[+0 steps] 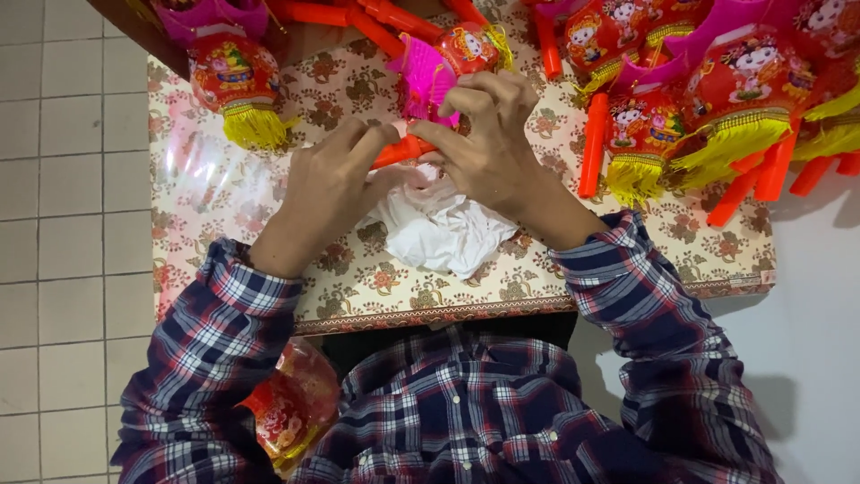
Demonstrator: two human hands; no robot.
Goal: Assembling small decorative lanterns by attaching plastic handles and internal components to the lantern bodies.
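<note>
Both hands work over the middle of a table with a floral cloth [269, 188]. My left hand [327, 184] grips the orange-red plastic handle [396, 151] of a toy lantern. My right hand [488, 134] closes over the same handle from the other side, its fingers against the lantern's pink pleated paper part [423, 76]. A round red lantern body with a cartoon figure and yellow fringe [470, 47] sits just beyond the fingers. Below the hands lies a crumpled white plastic bag [443, 233].
Several finished red lanterns with yellow tassels and orange handles [735, 99] pile at the right and back. Another lantern [237, 85] lies at the back left. A clear bag with red printed contents [291, 408] rests at my lap. Tiled floor [63, 224] lies to the left.
</note>
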